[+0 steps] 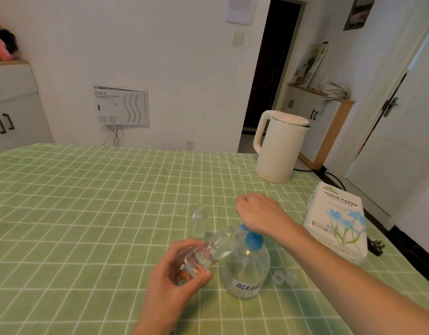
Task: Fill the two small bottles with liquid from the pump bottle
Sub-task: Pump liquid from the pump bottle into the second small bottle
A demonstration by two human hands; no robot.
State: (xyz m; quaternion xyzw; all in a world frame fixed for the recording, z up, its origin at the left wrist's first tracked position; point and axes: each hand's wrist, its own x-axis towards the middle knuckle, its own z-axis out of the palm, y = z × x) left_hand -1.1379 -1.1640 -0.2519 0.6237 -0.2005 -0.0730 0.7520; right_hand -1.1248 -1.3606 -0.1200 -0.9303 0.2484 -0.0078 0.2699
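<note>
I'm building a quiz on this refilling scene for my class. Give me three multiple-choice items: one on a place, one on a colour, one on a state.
1. Where is the free-standing small clear plastic bottle?
A) on the green checked tablecloth, beyond the pump bottle
B) on the floor
C) on a chair

2. What colour is the pump head of the large clear pump bottle?
A) red
B) blue
C) black

3. How does the left hand hold the hand-held small clear plastic bottle?
A) upright
B) upside down
C) tilted, mouth toward the pump spout

Answers:
1 A, it stands upright on the cloth behind the pump bottle.
2 B, the head shows plainly blue.
3 C, its body slants and its mouth meets the spout.
</note>
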